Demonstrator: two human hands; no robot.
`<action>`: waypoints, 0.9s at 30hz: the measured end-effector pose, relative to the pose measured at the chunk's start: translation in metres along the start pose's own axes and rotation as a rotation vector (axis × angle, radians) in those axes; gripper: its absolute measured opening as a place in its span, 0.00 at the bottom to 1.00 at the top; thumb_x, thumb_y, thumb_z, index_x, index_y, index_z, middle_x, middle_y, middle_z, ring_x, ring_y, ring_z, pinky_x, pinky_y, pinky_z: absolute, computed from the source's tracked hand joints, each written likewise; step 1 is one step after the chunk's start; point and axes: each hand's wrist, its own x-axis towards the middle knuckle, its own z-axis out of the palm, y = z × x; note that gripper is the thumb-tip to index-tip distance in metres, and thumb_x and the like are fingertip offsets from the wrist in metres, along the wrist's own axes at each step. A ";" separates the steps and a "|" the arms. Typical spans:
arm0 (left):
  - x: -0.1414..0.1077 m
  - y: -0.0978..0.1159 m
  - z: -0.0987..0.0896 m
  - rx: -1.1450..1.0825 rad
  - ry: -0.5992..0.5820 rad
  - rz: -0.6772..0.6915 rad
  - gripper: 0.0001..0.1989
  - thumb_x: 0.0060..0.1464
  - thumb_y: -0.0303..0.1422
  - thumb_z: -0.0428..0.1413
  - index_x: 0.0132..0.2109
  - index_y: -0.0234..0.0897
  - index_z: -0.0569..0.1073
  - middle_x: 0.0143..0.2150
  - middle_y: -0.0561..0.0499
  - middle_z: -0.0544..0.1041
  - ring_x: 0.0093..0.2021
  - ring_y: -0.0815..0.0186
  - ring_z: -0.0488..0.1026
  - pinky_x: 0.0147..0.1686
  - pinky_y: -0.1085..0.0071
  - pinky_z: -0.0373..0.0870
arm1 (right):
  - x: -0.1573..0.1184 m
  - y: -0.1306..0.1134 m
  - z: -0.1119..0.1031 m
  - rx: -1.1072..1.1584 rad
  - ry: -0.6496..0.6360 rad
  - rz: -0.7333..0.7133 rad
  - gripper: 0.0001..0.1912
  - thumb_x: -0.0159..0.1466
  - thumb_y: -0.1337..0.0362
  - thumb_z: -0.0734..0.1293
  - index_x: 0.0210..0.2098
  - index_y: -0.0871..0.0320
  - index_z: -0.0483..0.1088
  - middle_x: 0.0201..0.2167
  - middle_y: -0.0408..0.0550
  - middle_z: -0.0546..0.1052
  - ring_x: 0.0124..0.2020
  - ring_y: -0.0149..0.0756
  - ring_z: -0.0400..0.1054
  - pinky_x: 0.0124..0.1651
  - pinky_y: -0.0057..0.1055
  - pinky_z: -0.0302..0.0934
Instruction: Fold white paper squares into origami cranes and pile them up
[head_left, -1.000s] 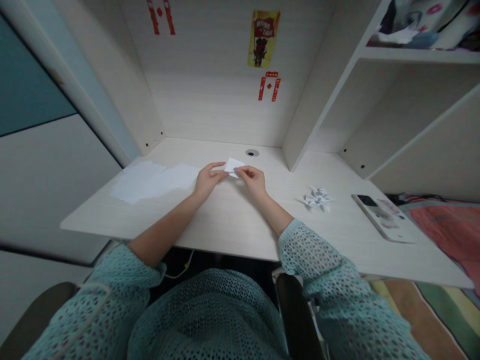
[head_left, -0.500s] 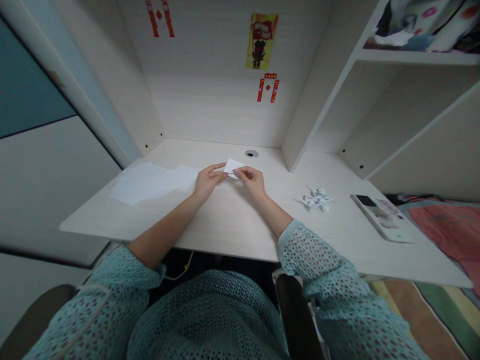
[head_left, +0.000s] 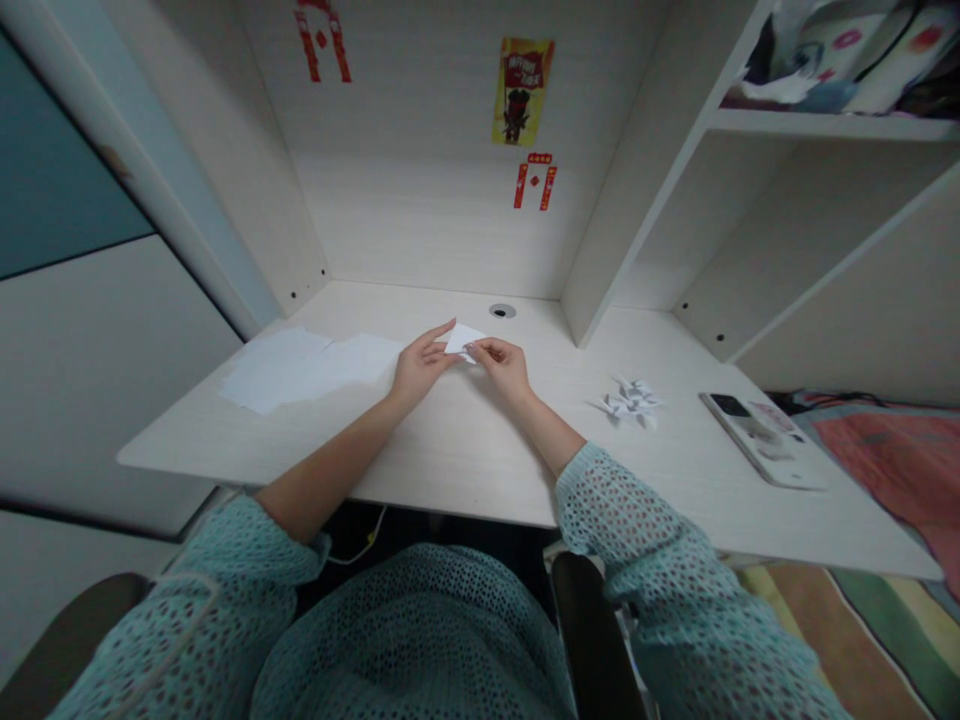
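right grip (head_left: 505, 368) pinches the near right edge of a small folded paper (head_left: 463, 338); my left grip (head_left: 420, 369) holds its left side. the paper lies between them, touched by both, neither grip nearer; i cannot tell its long axis. from the right grip it sits leftward and ahead. on the surface (head_left: 450, 450), sheets (head_left: 289, 370) lie to my left, folded pieces (head_left: 631, 402) and a phone (head_left: 761, 440) to my right.

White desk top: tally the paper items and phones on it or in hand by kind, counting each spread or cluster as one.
Small white folded paper, held by the bare left hand and bare right hand: 1
Spread of overlapping flat white paper sheets, uncountable singly: 1
Cluster of pointed folded white paper pieces, uncountable singly: 1
White phone with patterned back: 1
Total: 4
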 end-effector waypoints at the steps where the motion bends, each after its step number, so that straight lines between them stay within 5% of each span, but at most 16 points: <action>1: 0.000 -0.001 0.000 0.014 0.000 0.001 0.31 0.42 0.36 0.63 0.55 0.37 0.69 0.42 0.46 0.78 0.38 0.65 0.75 0.43 0.68 0.70 | 0.000 0.000 0.000 0.002 -0.007 0.001 0.12 0.50 0.54 0.70 0.25 0.58 0.74 0.25 0.45 0.76 0.27 0.32 0.67 0.34 0.30 0.60; 6: 0.000 -0.004 0.000 0.019 0.026 -0.041 0.24 0.41 0.38 0.63 0.47 0.34 0.76 0.41 0.46 0.79 0.42 0.59 0.74 0.46 0.64 0.69 | 0.000 -0.004 0.000 0.006 0.012 0.020 0.14 0.49 0.53 0.70 0.26 0.57 0.75 0.27 0.45 0.77 0.30 0.33 0.68 0.36 0.31 0.62; 27: 0.002 -0.008 0.008 -0.296 0.055 -0.242 0.24 0.40 0.36 0.64 0.47 0.36 0.76 0.47 0.46 0.76 0.47 0.62 0.72 0.51 0.64 0.67 | -0.002 -0.003 0.001 0.067 0.101 0.076 0.13 0.47 0.55 0.72 0.26 0.58 0.77 0.26 0.46 0.78 0.28 0.33 0.69 0.36 0.31 0.62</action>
